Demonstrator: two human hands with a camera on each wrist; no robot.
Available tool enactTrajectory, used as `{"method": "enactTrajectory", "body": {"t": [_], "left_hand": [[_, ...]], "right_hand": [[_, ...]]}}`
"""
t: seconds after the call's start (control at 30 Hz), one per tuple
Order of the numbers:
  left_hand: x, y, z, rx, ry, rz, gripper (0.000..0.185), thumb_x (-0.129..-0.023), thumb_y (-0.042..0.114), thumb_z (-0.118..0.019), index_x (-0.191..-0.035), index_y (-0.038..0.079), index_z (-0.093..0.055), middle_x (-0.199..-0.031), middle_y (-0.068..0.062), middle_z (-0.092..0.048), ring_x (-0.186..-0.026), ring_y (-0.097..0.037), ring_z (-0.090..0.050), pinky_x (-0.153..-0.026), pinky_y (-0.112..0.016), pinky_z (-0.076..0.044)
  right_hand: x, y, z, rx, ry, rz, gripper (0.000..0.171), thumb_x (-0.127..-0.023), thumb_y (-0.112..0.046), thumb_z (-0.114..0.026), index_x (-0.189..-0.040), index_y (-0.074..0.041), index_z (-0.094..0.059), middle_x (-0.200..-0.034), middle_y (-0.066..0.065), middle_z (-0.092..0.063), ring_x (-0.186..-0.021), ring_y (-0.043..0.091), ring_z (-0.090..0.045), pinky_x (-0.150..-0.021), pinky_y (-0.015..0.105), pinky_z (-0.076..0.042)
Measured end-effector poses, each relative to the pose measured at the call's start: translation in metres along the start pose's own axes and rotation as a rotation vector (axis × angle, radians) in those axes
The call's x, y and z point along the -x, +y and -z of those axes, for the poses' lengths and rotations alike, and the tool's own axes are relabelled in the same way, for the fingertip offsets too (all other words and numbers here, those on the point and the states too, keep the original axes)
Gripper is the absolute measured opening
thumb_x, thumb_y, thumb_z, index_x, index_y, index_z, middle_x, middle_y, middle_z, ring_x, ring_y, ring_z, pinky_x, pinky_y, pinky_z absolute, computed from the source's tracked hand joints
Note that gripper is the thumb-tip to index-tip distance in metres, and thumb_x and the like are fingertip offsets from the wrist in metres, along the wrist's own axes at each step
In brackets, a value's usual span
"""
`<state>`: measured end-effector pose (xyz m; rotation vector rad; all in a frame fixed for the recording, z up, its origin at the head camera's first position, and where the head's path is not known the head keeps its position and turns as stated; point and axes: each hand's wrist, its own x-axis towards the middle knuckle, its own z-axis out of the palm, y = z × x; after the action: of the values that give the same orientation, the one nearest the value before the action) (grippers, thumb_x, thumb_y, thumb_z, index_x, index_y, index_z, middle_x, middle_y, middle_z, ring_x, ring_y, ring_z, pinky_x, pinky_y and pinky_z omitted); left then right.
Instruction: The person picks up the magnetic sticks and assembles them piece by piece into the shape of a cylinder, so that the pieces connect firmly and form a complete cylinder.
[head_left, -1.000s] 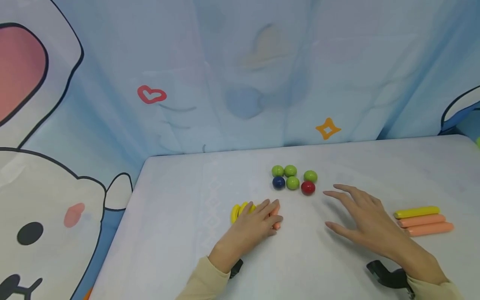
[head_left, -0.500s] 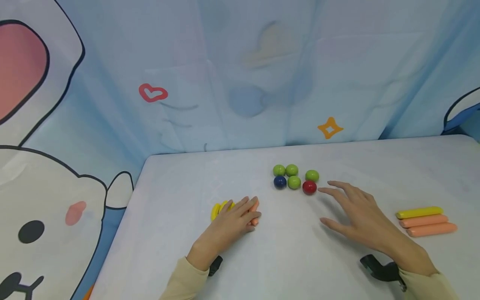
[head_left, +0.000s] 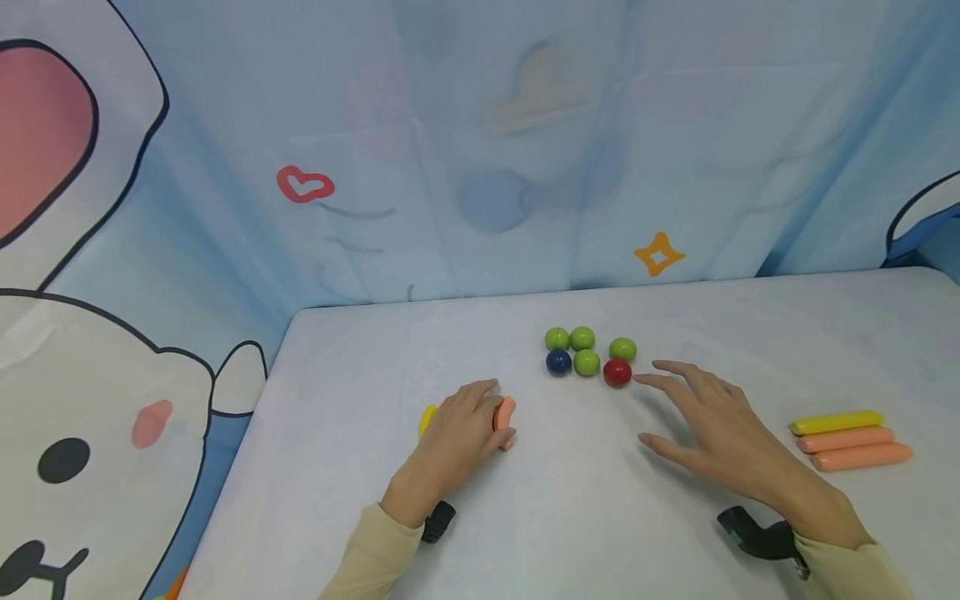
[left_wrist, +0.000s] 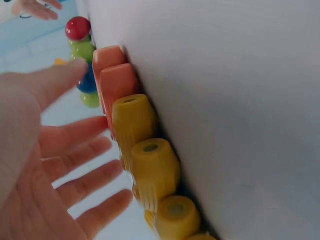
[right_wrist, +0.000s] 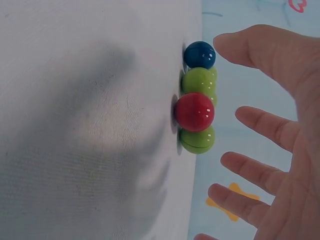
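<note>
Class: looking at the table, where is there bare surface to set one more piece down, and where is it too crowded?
Bare table lies left of the left hand, between the two hands, and behind the balls. Crowded: the row of yellow and orange pegs under the left hand, the ball cluster by the right hand, and the sticks at right.

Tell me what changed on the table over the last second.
The left hand slid the row of yellow and orange pegs leftward across the table, fingers laid over them. The right hand edged its open fingers toward the red ball. The ball cluster and the three sticks at right stayed put.
</note>
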<state>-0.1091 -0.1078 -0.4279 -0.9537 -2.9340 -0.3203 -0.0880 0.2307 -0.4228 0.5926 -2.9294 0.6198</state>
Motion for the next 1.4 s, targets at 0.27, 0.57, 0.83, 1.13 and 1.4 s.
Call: {"method": "enactTrajectory", "body": {"t": [0.27,0.57,0.83,1.13,1.4], "left_hand": [[-0.008,0.002,-0.004,0.030,0.116,0.016,0.017,-0.097,0.021,-0.078,-0.084,0.009,-0.078,-0.133,-0.014,-0.066,-0.122,-0.029,-0.063,-0.100,-0.037,-0.054],[-0.015,0.024,-0.013,0.131,0.096,-0.001,0.034,-0.100,0.035,-0.070,-0.098,0.004,-0.082,-0.126,-0.011,-0.066,-0.115,-0.025,-0.063,-0.095,-0.027,-0.056],[-0.014,0.038,-0.012,0.180,0.023,0.033,0.018,-0.098,0.021,-0.077,-0.108,0.006,-0.078,-0.102,-0.001,-0.069,-0.095,-0.013,-0.067,-0.087,-0.020,-0.054],[-0.011,0.051,-0.009,0.189,0.004,0.106,0.019,-0.090,0.018,-0.085,-0.104,0.007,-0.078,-0.096,0.000,-0.069,-0.087,-0.009,-0.064,-0.081,-0.020,-0.052],[-0.010,0.056,-0.009,0.246,0.004,0.172,0.020,-0.088,0.017,-0.087,-0.103,0.007,-0.078,-0.090,0.001,-0.065,-0.079,-0.007,-0.057,-0.073,-0.018,-0.049]], "right_hand": [[-0.003,-0.001,0.001,-0.002,-0.022,-0.004,0.072,-0.084,-0.032,-0.088,-0.145,-0.012,-0.054,-0.150,0.028,-0.044,-0.131,0.054,-0.043,-0.100,0.080,-0.031],[-0.013,-0.007,0.000,-0.039,-0.014,0.030,0.064,-0.086,-0.027,-0.088,-0.140,-0.008,-0.059,-0.148,0.027,-0.046,-0.131,0.052,-0.044,-0.102,0.077,-0.032],[-0.034,-0.017,-0.001,-0.064,0.062,0.129,0.056,-0.086,-0.017,-0.087,-0.135,-0.005,-0.062,-0.142,0.023,-0.052,-0.129,0.045,-0.051,-0.103,0.070,-0.044],[-0.079,-0.030,-0.008,-0.150,0.033,0.260,0.041,-0.090,-0.006,-0.081,-0.127,-0.002,-0.067,-0.131,0.015,-0.059,-0.104,0.029,-0.058,-0.080,0.043,-0.056],[-0.106,-0.038,-0.021,-0.114,-0.052,0.316,0.030,-0.089,-0.001,-0.078,-0.119,0.001,-0.071,-0.117,0.011,-0.064,-0.105,0.030,-0.061,-0.089,0.046,-0.055]]}}
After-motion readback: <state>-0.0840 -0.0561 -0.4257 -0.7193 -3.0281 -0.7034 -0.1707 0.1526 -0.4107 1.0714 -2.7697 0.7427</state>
